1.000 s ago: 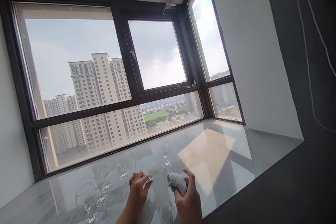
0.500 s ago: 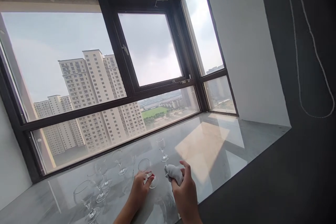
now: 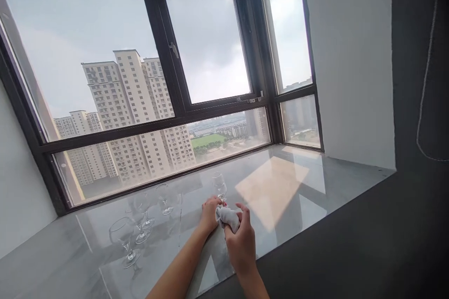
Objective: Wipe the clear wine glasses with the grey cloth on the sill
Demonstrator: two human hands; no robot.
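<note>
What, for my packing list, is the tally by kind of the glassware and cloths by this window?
Stemmed glasses: 5 visible
Cloth: 1
Total: 6
Any glass fully hidden by the left hand cannot be counted.

Backlit by hazy daylight through the window (image 3: 210, 49), sunlit patch and glossy reflections on the sill (image 3: 164, 252), lower-right wall (image 3: 351, 243) near black, clear glasses (image 3: 122, 231) low-contrast, hands slightly soft, wide-angle tilt and stretch toward edges.
</note>
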